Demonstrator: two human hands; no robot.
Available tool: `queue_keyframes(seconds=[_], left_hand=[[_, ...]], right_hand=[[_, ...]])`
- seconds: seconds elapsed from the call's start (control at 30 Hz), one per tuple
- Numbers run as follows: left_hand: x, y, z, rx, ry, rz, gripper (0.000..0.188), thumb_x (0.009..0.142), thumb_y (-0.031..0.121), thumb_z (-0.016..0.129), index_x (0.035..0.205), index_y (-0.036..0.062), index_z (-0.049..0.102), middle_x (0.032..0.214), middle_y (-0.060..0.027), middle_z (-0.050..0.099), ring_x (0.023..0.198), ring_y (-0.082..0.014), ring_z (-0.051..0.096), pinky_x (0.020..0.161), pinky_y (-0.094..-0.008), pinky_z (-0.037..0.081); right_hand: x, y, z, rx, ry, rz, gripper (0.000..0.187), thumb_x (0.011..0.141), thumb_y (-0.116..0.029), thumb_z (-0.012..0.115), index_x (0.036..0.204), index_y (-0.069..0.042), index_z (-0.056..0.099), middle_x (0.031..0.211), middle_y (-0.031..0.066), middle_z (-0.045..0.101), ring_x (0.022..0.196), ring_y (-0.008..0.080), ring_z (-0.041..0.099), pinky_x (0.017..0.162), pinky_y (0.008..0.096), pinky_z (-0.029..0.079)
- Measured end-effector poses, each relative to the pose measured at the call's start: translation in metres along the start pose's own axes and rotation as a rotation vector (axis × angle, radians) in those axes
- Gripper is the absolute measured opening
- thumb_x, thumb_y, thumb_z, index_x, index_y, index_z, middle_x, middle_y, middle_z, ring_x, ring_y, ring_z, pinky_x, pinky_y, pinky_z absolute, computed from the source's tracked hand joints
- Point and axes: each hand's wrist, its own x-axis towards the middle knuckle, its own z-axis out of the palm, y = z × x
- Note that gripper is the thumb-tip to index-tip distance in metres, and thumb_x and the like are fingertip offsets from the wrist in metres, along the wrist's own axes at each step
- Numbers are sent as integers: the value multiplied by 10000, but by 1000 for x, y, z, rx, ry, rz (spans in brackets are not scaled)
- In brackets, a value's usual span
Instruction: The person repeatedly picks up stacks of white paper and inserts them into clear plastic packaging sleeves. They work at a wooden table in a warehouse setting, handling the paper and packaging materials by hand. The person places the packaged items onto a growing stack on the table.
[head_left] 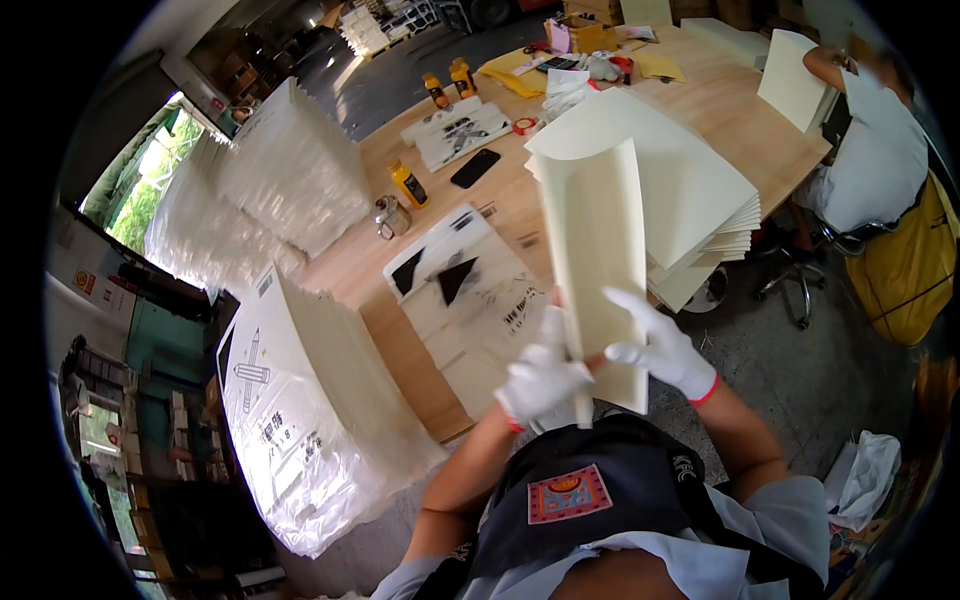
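A cream sheet of card or board, curled lengthwise into a trough, stands in front of me. My left hand, in a white glove, grips its lower left edge; whether it is one sheet or several I cannot tell. My right hand, gloved too, has its thumb and fingers apart at the sheet's lower right edge. Behind and to the right is a fanned stack of cream sheets. Left of the curled sheet, a clear plastic bag with black print lies flat on the wooden table.
Plastic-wrapped stacks and a bagged stack of sheets stand at the left. On the table are a phone, a glass jar, a yellow bottle and red tape. A co-worker sits at the far right.
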Motion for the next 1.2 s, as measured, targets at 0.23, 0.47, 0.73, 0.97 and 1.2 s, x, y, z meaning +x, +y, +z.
queue_keyframes(seconds=[0.23, 0.47, 0.73, 0.97, 1.2], left_hand=[[9, -20, -26, -319, 33, -29, 748, 844, 315, 639, 1452, 91, 264, 1373, -188, 398, 1073, -284, 567, 787, -410, 513], [-6, -43, -117, -1127, 200, 265, 567, 910, 250, 536, 1417, 67, 360, 1138, -78, 573, 913, -145, 567, 797, -286, 465], [-57, -2, -9, -297, 253, -44, 549, 839, 42, 567, 1362, 39, 401, 1017, -169, 636, 833, -199, 634, 765, -319, 487], [-74, -69, 8, 106, 378, 459, 339, 803, -30, 512, 1116, 61, 607, 918, -128, 652, 734, -237, 638, 654, -323, 504], [-3, 4, -21, 22, 324, -4, 442, 781, -27, 493, 1172, 147, 606, 884, -147, 651, 738, -269, 641, 664, -340, 507]], right_hand=[[1, 3, 3, -389, 192, 55, 288, 883, -290, 574, 1001, -30, 608, 830, 158, 616, 685, 299, 614, 588, 381, 458], [-7, -13, -24, -1110, -154, -400, 161, 801, -286, 598, 806, -126, 581, 887, 62, 635, 634, 210, 601, 528, 350, 507], [41, 21, -5, -890, -524, -81, 227, 821, -291, 591, 737, -83, 565, 809, 82, 627, 640, 220, 610, 569, 361, 499], [50, 73, 32, 560, -555, 494, 295, 917, -199, 519, 1107, 5, 615, 987, 36, 646, 896, 105, 596, 789, 269, 473], [79, 12, 77, -1008, -499, 173, 340, 895, -287, 523, 1059, -9, 629, 967, 142, 660, 897, 251, 635, 832, 344, 486]])
